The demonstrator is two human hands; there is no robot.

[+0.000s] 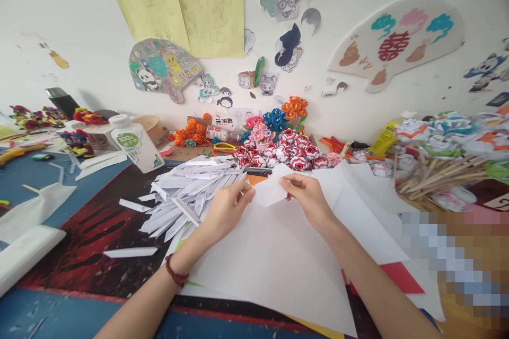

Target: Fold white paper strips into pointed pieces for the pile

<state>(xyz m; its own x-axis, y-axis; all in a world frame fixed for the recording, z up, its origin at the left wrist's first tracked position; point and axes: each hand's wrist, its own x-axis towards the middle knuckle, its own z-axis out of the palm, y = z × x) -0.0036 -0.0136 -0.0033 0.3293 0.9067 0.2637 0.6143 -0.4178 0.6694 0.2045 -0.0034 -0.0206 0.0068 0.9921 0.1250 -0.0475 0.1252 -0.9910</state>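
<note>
A small piece of folded white paper (271,190) is held up between both hands, over large white sheets (274,259). My left hand (233,204) pinches its left edge between thumb and fingers. On the opposite edge, my right hand (308,196) grips it the same way, fingers partly behind the paper. Just left of my left hand lies a heap of folded white paper strips (178,198). One loose strip (130,252) rests apart on the dark red-and-black mat (91,233).
Red-and-white paper flowers (294,151) and bright craft flowers (274,122) line the wall side. A white bottle (135,143) stands at the back left. Bunched sticks with paper flowers (441,177) lie at right. Red paper (403,278) sits under the right forearm's side.
</note>
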